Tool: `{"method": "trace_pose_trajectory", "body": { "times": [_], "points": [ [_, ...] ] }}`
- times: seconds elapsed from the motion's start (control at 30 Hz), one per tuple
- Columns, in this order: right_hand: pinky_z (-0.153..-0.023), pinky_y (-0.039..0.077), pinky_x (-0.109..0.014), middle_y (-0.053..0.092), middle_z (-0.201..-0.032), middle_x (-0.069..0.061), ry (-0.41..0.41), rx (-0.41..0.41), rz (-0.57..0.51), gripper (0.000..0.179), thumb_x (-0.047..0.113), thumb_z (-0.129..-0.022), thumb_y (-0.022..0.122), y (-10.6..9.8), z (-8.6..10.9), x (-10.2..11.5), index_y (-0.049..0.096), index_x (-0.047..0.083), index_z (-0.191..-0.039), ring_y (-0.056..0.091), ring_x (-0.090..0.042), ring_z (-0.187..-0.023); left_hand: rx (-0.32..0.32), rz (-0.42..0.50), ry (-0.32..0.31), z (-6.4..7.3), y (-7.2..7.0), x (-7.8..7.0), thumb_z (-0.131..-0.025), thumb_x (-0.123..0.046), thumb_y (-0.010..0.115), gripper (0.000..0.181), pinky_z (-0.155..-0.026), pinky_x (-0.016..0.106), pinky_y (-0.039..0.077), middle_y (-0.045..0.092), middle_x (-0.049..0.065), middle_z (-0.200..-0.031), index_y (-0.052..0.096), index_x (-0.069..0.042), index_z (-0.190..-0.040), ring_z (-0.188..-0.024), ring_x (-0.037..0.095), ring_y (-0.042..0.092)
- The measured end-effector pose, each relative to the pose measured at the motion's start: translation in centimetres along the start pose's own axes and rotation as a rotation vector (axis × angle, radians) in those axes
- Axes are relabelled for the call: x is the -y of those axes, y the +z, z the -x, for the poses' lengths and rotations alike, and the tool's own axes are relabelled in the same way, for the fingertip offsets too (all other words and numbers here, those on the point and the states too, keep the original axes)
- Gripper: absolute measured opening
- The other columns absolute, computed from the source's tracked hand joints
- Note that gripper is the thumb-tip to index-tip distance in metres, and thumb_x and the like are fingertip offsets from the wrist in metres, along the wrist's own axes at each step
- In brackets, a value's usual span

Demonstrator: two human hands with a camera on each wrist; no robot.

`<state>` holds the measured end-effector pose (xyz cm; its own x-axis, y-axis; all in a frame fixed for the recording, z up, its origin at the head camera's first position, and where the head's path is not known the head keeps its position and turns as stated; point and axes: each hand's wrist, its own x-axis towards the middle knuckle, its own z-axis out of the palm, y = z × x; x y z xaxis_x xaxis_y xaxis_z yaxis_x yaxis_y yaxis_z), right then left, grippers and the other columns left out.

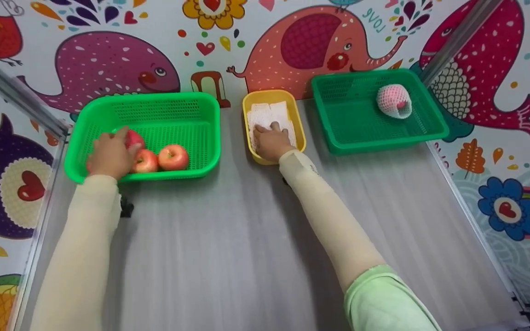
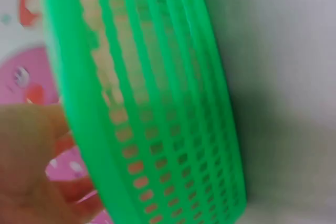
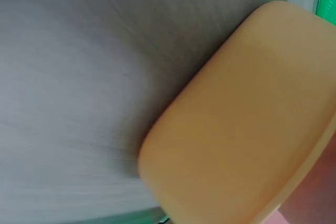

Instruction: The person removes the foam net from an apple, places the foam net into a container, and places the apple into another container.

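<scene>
In the head view my left hand point(image 1: 111, 156) reaches over the near left side of a light green plastic basket point(image 1: 212, 133). Its thumb and a finger touch a red apple point(image 1: 135, 139); whether they grip it is unclear. Beside it lie two more apples, one partly covered by the hand point(image 1: 145, 162) and one apple point(image 1: 173, 157) fully visible. The left wrist view shows the hand point(image 2: 31, 171) blurred behind the basket wall point(image 2: 157, 103). My right hand point(image 1: 272, 142), fingers spread, touches pale foam fruit nets point(image 1: 279, 112) stacked in a yellow tub point(image 1: 299, 124).
At the right stands a dark green basket point(image 1: 348, 110) holding one pink-and-white netted fruit point(image 1: 394, 101). All three containers stand along the back of a grey table point(image 1: 228, 248). A patterned cartoon wall point(image 1: 118, 59) rises behind, with metal frame bars point(image 1: 21, 87) at the sides.
</scene>
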<state>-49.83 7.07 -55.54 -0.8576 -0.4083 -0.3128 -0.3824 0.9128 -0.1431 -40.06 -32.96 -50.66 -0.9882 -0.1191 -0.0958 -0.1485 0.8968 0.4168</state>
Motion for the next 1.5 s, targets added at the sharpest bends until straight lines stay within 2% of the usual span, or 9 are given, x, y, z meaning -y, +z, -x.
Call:
{"method": "trace_pose_trajectory", "body": {
  "times": [0.13, 0.23, 0.37, 0.47, 0.63, 0.8, 0.9, 1.2, 1.5],
  "points": [
    [-0.12, 0.032, -0.065, 0.02, -0.179, 0.001, -0.03, -0.061, -0.092, 0.066, 0.025, -0.113, 0.054, 0.2, 1.3, -0.8, 0.029, 0.015, -0.173, 0.03, -0.039, -0.155, -0.211, 0.116, 0.136, 4.4, 1.4, -2.3, -0.111, -0.021, 0.064, 0.054, -0.106, 0.079, 0.034, 0.041, 0.036, -0.153, 0.05, -0.003, -0.159, -0.138, 0.059, 0.039],
    [-0.124, 0.033, -0.056, 0.021, -0.179, -0.005, -0.098, -0.16, -0.134, 0.068, 0.019, -0.11, 0.06, 0.2, 2.6, -1.3, 0.031, 0.01, -0.171, 0.035, -0.036, -0.157, -0.302, 0.213, 0.226, 8.9, 2.4, -4.1, -0.107, -0.014, 0.068, 0.043, -0.109, 0.072, 0.038, 0.048, 0.029, -0.148, 0.061, -0.001, -0.148, -0.137, 0.052, 0.044],
    [-0.126, 0.031, -0.046, 0.032, -0.174, -0.014, -0.224, -0.339, -0.244, 0.061, 0.008, -0.107, 0.062, 0.6, 5.6, -1.4, 0.043, 0.0, -0.164, 0.038, -0.036, -0.156, -0.296, 0.323, 0.273, 15.9, 3.7, -5.1, -0.105, -0.009, 0.071, 0.04, -0.112, 0.066, 0.04, 0.052, 0.021, -0.146, 0.065, -0.004, -0.145, -0.138, 0.044, 0.046],
    [-0.124, 0.034, -0.048, 0.043, -0.167, -0.019, -0.342, -0.461, -0.427, 0.054, -0.004, -0.103, 0.063, 1.6, 9.4, -1.0, 0.051, -0.006, -0.157, 0.042, -0.036, -0.153, -0.271, 0.415, 0.271, 20.7, 4.7, -5.0, -0.105, -0.006, 0.071, 0.041, -0.113, 0.06, 0.04, 0.054, 0.016, -0.146, 0.066, -0.006, -0.145, -0.139, 0.037, 0.049],
    [-0.114, 0.048, -0.044, 0.057, -0.158, -0.013, -0.483, -0.466, -0.655, 0.049, -0.011, -0.102, 0.061, 5.2, 17.2, -1.0, 0.062, 0.001, -0.15, 0.053, -0.028, -0.146, -0.257, 0.583, 0.16, 26.2, 7.6, -4.8, -0.107, -0.004, 0.068, 0.036, -0.11, 0.046, 0.048, 0.061, 0.01, -0.142, 0.066, -0.005, -0.143, -0.133, 0.027, 0.057],
    [-0.101, 0.057, -0.047, 0.067, -0.146, -0.006, -0.454, -0.441, -0.738, 0.043, -0.007, -0.106, 0.059, 7.3, 22.3, -2.6, 0.07, 0.011, -0.143, 0.065, -0.027, -0.129, -0.236, 0.692, 0.16, 27.8, 11.0, -5.8, -0.107, -0.003, 0.067, 0.034, -0.106, 0.044, 0.053, 0.067, 0.008, -0.137, 0.066, -0.004, -0.141, -0.129, 0.024, 0.061],
    [-0.097, 0.058, -0.05, 0.071, -0.138, -0.007, -0.399, -0.459, -0.785, 0.04, -0.006, -0.107, 0.058, 7.4, 23.3, -3.5, 0.072, 0.012, -0.14, 0.069, -0.029, -0.12, -0.213, 0.694, 0.184, 27.8, 11.3, -6.5, -0.109, -0.009, 0.068, 0.035, -0.108, 0.043, 0.051, 0.066, 0.005, -0.139, 0.066, -0.007, -0.143, -0.13, 0.02, 0.059],
    [-0.094, 0.056, -0.044, 0.074, -0.129, -0.006, -0.307, -0.613, -0.834, 0.034, -0.006, -0.106, 0.061, 4.9, 23.4, -6.4, 0.076, 0.009, -0.133, 0.069, -0.024, -0.115, -0.242, 0.701, 0.25, 27.1, 10.6, -8.4, -0.109, -0.011, 0.068, 0.035, -0.109, 0.047, 0.051, 0.066, 0.004, -0.139, 0.065, -0.009, -0.144, -0.13, 0.017, 0.059],
    [-0.09, 0.052, -0.024, 0.074, -0.127, -0.012, -0.197, -0.764, -0.78, 0.026, -0.003, -0.107, 0.062, 1.2, 22.1, -13.1, 0.075, 0.0, -0.128, 0.067, -0.034, -0.118, -0.225, 0.728, 0.205, 27.9, 11.0, -7.6, -0.111, -0.013, 0.064, 0.032, -0.105, 0.044, 0.053, 0.067, 0.003, -0.137, 0.065, -0.009, -0.143, -0.129, 0.017, 0.06]
  ]
}}
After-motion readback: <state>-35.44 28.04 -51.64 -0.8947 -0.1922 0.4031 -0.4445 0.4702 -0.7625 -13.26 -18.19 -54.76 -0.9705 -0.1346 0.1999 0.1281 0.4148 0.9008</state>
